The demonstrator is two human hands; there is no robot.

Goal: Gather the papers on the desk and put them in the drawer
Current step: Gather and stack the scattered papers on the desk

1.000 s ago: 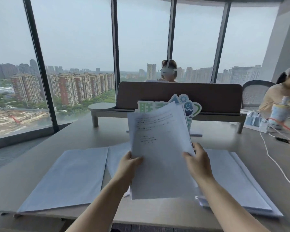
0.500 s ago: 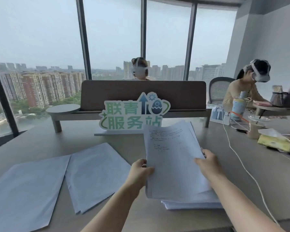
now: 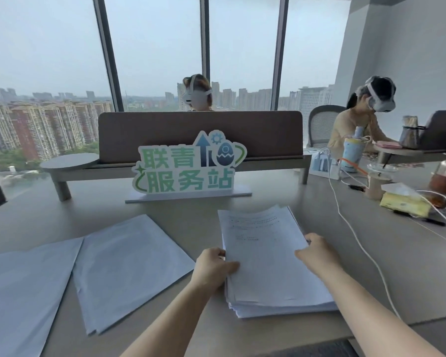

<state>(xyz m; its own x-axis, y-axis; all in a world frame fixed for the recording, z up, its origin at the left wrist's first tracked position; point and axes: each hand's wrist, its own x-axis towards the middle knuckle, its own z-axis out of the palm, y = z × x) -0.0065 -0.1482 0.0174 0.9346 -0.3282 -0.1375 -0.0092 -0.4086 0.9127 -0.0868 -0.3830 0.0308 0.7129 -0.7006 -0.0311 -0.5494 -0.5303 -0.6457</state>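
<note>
A thick stack of white printed papers (image 3: 268,264) lies on the grey desk (image 3: 402,274) in front of me, right of centre. My left hand (image 3: 213,266) grips the stack's left edge, thumb on the top sheet. My right hand (image 3: 317,251) holds its right edge, fingers curled over the side. Two more thin paper piles lie to the left: one in the middle-left (image 3: 129,269) and one at the far left (image 3: 23,292). No drawer is in view.
A green and white sign (image 3: 188,168) stands behind the papers before a brown divider (image 3: 198,135). A white cable (image 3: 355,235) runs along the right. Bottles, a tissue box (image 3: 404,202) and clutter sit far right. Two persons with headsets sit beyond.
The sheets I held upright have come down onto the right-hand stack. My view has turned right, so the other piles now lie further left.
</note>
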